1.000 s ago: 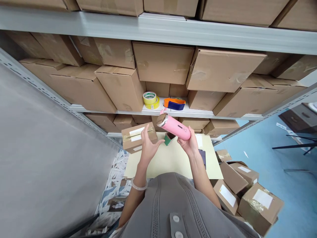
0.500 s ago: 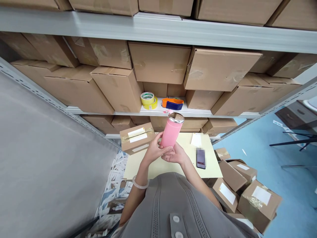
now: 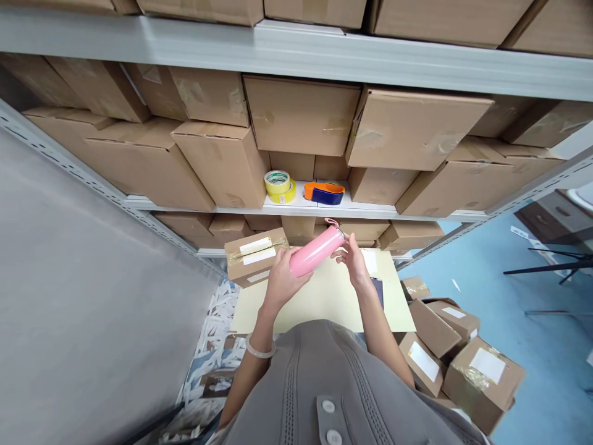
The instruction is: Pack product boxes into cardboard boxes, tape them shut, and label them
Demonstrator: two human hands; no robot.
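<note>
My left hand (image 3: 281,281) is closed round the lower part of a pink tumbler (image 3: 317,252), which lies tilted with its top up and to the right. A pink strap loop (image 3: 332,222) stands out at the top end, beside a shiny metal rim. At that end is my right hand (image 3: 356,262), its fingers apart and slightly bent. Whether its fingertips touch the rim I cannot tell. Below both hands spreads a pale yellow tabletop (image 3: 319,309). A taped carton (image 3: 254,254) with white labels sits to the left, close to my left hand.
Two rolls of yellow tape (image 3: 279,187) and an orange and blue band (image 3: 324,193) rest on the shelf (image 3: 296,211) ahead. Cardboard boxes (image 3: 301,114) fill the racks. A phone (image 3: 378,290) is partly hidden by my right forearm. More cartons (image 3: 482,377) are piled on the floor at right.
The tumbler has gone from nearly upright to tilted right, and its strap loop now shows. My right hand has left its base and moved up to the top end.
</note>
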